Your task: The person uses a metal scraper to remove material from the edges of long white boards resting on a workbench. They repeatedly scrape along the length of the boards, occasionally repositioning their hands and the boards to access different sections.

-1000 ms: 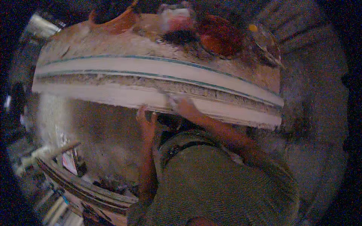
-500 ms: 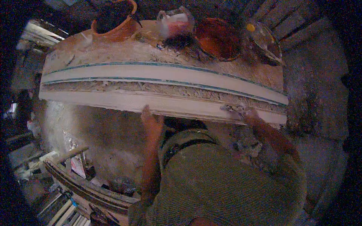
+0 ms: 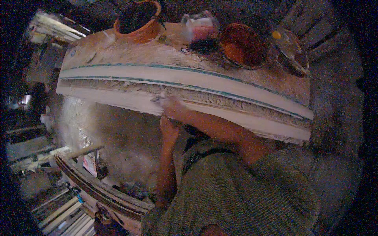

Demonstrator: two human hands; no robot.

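Observation:
A long pale moulding [image 3: 236,124], apparently plaster, runs along the front edge of the worktable [image 3: 130,53]. Over its middle, my right hand [image 3: 172,107] reaches across with closed fingers round a small greyish thing [image 3: 158,98], too blurred to name. Just below, at the moulding's front edge, is my left hand [image 3: 168,126], its fingers smeared and partly hidden by the right. Behind the moulding lie a rough crumbly band [image 3: 220,98] and a flat pale strip [image 3: 165,73] with blue-green lines along both edges.
At the back of the table stand an orange tub [image 3: 143,33], a clear container [image 3: 201,29] with something reddish, an orange-red bucket [image 3: 245,45] and a round pan [image 3: 295,57]. A curved wooden piece [image 3: 106,196] and slats [image 3: 73,216] are at lower left.
My right hand has swept left along the moulding with the greyish thing, from near the right end to the middle beside my left hand. The whole view has shifted slightly.

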